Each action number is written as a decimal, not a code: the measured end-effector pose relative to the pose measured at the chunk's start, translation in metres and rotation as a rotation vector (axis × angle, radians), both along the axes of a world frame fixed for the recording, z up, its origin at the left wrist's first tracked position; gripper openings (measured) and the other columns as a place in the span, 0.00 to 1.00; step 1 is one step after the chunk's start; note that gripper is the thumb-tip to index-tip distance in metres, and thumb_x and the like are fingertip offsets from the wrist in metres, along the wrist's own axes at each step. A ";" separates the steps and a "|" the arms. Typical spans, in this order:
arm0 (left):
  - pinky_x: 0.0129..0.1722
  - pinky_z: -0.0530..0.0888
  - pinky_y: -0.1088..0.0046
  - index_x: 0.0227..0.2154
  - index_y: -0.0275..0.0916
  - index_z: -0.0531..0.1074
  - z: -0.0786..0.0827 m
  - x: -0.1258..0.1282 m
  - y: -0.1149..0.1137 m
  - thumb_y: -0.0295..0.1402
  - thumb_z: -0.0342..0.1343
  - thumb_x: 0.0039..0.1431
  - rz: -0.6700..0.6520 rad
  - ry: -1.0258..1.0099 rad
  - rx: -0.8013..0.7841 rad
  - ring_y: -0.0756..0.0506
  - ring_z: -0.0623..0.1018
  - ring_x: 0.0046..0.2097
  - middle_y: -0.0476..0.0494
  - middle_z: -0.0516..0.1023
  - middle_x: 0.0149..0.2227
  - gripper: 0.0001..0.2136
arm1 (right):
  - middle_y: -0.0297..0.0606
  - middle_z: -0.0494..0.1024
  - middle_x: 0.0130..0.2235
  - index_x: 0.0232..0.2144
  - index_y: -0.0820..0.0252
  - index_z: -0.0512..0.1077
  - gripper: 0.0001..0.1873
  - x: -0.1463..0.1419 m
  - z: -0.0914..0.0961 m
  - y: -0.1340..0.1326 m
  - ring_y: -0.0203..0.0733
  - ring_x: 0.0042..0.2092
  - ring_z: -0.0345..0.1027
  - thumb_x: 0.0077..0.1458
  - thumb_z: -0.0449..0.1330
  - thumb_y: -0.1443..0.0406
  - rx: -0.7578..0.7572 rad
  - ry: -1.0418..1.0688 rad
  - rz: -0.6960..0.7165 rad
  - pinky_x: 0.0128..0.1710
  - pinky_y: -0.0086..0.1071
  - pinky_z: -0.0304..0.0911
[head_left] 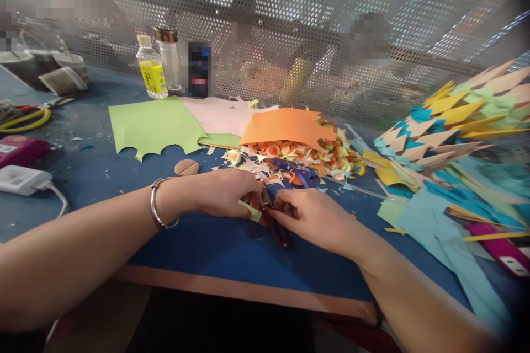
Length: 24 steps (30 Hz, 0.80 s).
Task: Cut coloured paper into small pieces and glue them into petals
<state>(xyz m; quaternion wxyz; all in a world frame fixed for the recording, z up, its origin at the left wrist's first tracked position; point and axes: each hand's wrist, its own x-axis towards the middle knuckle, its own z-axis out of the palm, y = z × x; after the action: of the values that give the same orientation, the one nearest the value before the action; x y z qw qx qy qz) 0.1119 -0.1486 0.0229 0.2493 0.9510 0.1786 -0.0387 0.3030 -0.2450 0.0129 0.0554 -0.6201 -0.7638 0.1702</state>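
I find both hands meeting at the near middle of the blue table (pixel 207 248), just in front of the paper litter. The left hand (pixel 226 193), a metal bangle (pixel 159 207) on its wrist, has thumb and fingers pinched shut on a small pale green paper piece (pixel 252 211). The right hand (pixel 314 215) lies just beside it, fingers curled in against the red-handled scissors (pixel 276 229), whose handles point toward me. I cannot tell whether that hand clamps the scissors or only touches them. The paper piece sits between the two hands, touching the scissors. Behind the hands lies a heap of coloured paper scraps (pixel 298 162), partly under an orange sheet (pixel 285 124), with a green sheet (pixel 153 127) and a round wooden disc (pixel 186 167) to the left. A stack of cut coloured paper (pixel 455 138) fills the right side. A yellow-labelled bottle (pixel 152 73) stands upright at the far edge, against the perforated screen (pixel 290 11)
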 end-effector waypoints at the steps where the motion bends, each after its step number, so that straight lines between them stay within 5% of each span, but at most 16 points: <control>1: 0.33 0.65 0.73 0.35 0.39 0.75 0.000 0.000 -0.001 0.31 0.56 0.51 -0.004 0.007 -0.004 0.47 0.74 0.36 0.45 0.77 0.37 0.08 | 0.33 0.76 0.23 0.28 0.58 0.72 0.07 0.000 0.000 0.000 0.36 0.24 0.68 0.57 0.58 0.64 -0.003 0.016 -0.015 0.22 0.28 0.54; 9: 0.27 0.62 0.74 0.30 0.39 0.72 0.006 -0.004 0.002 0.29 0.54 0.51 0.075 -0.116 0.003 0.51 0.70 0.28 0.50 0.75 0.28 0.04 | 0.29 0.72 0.19 0.25 0.57 0.68 0.06 0.005 0.000 -0.001 0.35 0.21 0.66 0.53 0.58 0.64 0.005 0.138 -0.116 0.21 0.28 0.56; 14: 0.28 0.66 0.74 0.31 0.37 0.71 0.004 -0.006 0.016 0.33 0.55 0.55 0.334 -0.396 -0.033 0.52 0.71 0.28 0.48 0.75 0.29 0.05 | 0.28 0.68 0.19 0.24 0.56 0.65 0.06 0.012 -0.001 0.000 0.34 0.20 0.63 0.50 0.58 0.66 0.097 0.310 -0.198 0.21 0.28 0.58; 19: 0.25 0.70 0.73 0.35 0.37 0.66 -0.002 -0.003 0.021 0.35 0.54 0.58 0.498 -0.468 -0.307 0.53 0.74 0.24 0.43 0.76 0.33 0.07 | 0.28 0.68 0.23 0.29 0.56 0.62 0.05 0.015 -0.006 0.002 0.33 0.22 0.65 0.50 0.55 0.69 0.149 0.548 -0.244 0.22 0.28 0.61; 24: 0.28 0.74 0.72 0.38 0.38 0.64 -0.008 0.003 0.015 0.33 0.53 0.58 0.506 -0.459 -0.499 0.49 0.80 0.29 0.43 0.77 0.29 0.07 | 0.26 0.66 0.24 0.35 0.54 0.60 0.07 0.012 -0.011 0.006 0.32 0.20 0.62 0.53 0.51 0.71 0.106 0.832 -0.297 0.18 0.26 0.57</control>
<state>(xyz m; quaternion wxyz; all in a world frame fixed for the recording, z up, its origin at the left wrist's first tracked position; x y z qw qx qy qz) 0.1147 -0.1339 0.0146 0.5070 0.7714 0.3316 0.1945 0.3152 -0.2389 0.0017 0.4134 -0.5982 -0.5869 0.3561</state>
